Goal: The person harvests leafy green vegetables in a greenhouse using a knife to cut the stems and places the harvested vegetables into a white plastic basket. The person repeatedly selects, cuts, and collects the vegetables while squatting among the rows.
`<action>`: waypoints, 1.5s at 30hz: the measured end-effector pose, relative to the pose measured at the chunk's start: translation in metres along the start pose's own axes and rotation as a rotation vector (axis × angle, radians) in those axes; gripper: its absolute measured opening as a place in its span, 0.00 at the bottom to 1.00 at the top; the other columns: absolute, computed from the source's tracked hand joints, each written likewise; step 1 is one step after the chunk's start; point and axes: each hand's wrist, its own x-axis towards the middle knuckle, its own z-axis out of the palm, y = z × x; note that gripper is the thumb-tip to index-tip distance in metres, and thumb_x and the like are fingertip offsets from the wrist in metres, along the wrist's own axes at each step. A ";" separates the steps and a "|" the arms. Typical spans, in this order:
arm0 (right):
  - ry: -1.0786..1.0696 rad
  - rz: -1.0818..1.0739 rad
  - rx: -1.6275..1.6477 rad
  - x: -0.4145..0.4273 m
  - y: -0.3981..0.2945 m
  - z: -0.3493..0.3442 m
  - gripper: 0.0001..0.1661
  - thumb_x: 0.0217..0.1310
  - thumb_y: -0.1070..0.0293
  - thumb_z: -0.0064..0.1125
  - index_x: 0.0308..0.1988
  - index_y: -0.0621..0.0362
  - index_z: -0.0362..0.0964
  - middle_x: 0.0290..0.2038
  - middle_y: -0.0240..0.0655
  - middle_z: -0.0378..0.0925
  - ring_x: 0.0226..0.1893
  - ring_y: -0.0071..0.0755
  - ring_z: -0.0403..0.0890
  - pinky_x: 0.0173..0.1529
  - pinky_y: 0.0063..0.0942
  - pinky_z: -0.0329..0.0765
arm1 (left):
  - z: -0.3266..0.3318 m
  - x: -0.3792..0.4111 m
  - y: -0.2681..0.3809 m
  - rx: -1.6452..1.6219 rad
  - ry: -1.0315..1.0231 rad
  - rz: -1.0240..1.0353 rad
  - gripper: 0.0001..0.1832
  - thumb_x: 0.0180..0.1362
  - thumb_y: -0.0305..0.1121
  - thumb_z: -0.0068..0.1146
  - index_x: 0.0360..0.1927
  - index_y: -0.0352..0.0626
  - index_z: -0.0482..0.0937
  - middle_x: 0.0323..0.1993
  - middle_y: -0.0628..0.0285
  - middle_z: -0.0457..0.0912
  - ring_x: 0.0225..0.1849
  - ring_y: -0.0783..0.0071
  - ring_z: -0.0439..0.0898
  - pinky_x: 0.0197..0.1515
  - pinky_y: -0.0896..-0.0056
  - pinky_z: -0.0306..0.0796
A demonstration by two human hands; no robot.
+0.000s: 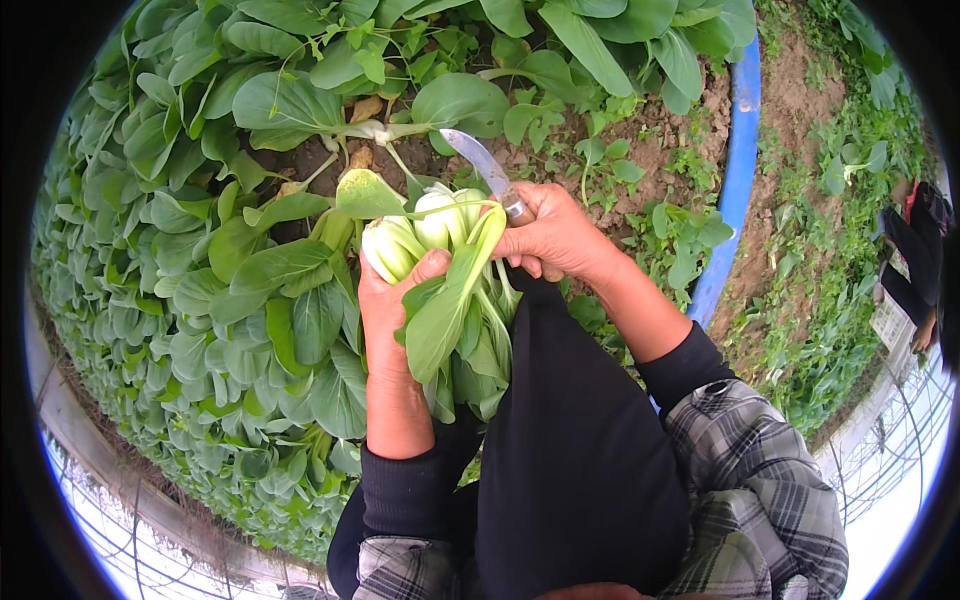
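Note:
My left hand [394,292] is closed around several heads of bok choy [439,225], their pale cut bases facing up and away from me, the green leaves hanging down over my wrist and knee. In my right hand [559,232] is a knife [480,161] with a curved metal blade, pointing up and to the left. The right fingers also touch a bent leaf stalk [491,229] at the bunch's right side. Its leaf [442,326] lies across the bunch. Just beyond the bunch, a plant with a whitish base [379,133] lies low over the soil.
Dense bok choy plants [172,277] fill the left side. A blue hose [731,195] curves over the weedy soil [799,90] at right. My knee in black cloth [570,420] is below my hands. At the far right edge, another person [911,255] is partly visible.

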 end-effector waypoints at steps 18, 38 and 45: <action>0.247 -0.131 -0.538 0.001 -0.009 -0.033 0.12 0.51 0.65 0.66 0.36 0.57 0.75 0.22 0.23 0.72 0.20 0.16 0.68 0.25 0.19 0.66 | -0.029 0.006 0.003 0.257 -0.124 -0.086 0.44 0.36 0.14 0.63 0.63 0.37 0.61 0.52 0.56 0.74 0.51 0.66 0.77 0.55 0.65 0.71; 0.239 -0.089 -1.064 0.001 -0.021 -0.012 0.24 0.60 0.56 0.58 0.48 0.61 0.65 0.27 0.42 0.77 0.31 0.45 0.79 0.37 0.40 0.72 | -0.032 -0.011 0.056 0.011 -0.115 -0.061 0.42 0.33 0.14 0.59 0.60 0.37 0.64 0.50 0.57 0.75 0.50 0.65 0.77 0.55 0.66 0.70; -0.153 -0.424 -0.935 0.050 0.014 0.025 0.17 0.66 0.58 0.46 0.47 0.58 0.63 0.39 0.53 0.76 0.42 0.60 0.75 0.46 0.49 0.71 | -0.088 0.005 0.086 0.481 0.062 0.006 0.46 0.34 0.18 0.63 0.64 0.34 0.60 0.52 0.56 0.74 0.52 0.66 0.75 0.57 0.69 0.68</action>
